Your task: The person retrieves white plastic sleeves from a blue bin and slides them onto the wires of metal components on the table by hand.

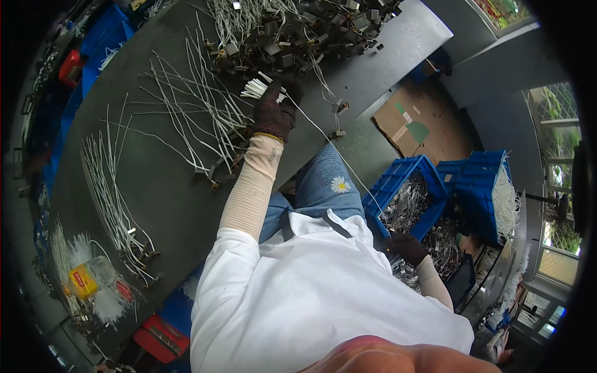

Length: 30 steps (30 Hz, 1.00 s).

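Observation:
My left hand, in a dark glove, is closed around a bundle of short white tubes over the grey table. Their ends stick out past my fingers toward the left. From beside this hand a long white wire runs down and right, across my knee, toward my right hand. That hand, also gloved, is low at my right side by a blue crate, its fingers closed at the wire's lower end; their detail is dark. Left of my left hand, white wires with small dark block-shaped parts lie loosely spread.
A big heap of dark block parts with wires covers the table's far side. More wires and a yellow-labelled bottle lie at the left. Blue crates of metal pieces and white strands stand at the right, near flattened cardboard.

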### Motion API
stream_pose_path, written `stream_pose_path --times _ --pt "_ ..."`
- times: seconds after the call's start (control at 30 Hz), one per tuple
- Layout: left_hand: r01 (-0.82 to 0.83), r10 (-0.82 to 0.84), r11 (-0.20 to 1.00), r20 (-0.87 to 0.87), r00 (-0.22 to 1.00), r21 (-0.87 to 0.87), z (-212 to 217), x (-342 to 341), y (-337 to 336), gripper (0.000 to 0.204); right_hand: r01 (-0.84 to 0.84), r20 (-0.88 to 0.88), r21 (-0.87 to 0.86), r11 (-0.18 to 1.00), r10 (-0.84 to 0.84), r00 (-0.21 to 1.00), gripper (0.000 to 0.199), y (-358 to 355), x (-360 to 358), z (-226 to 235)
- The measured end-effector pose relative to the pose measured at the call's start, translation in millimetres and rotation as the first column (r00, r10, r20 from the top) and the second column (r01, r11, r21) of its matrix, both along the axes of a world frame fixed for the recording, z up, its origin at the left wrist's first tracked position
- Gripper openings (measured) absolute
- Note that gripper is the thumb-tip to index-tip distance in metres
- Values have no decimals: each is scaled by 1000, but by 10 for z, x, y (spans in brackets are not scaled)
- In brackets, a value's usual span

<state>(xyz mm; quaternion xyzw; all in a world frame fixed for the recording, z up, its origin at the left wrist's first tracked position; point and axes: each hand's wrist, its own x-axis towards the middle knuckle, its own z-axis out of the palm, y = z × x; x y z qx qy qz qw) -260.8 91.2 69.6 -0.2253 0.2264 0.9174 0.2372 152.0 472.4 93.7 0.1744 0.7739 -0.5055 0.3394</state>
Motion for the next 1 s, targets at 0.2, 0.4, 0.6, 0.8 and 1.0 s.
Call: stream_pose_path --times 0.2,0.4,0.6,0.8,1.0 --pt "-209 232 959 -106 967 189 270 126 4 18 90 35 -25 996 -89 995 20 103 3 -133" --pt "-292 315 936 -93 945 196 344 173 -57 15 179 92 -49 983 -174 980 20 -44 -177 98" --pt "-266 299 942 -151 942 204 389 209 -136 15 196 69 -61 979 -192 979 15 -142 -296 238" --pt "-220 246 957 -127 961 190 437 471 -185 15 14 -36 -53 999 -16 999 12 -529 -937 266" --pt "-57 32 996 -327 944 -66 513 1046 -339 21 1 -253 -477 879 -139 957 31 -1945 -2275 351"
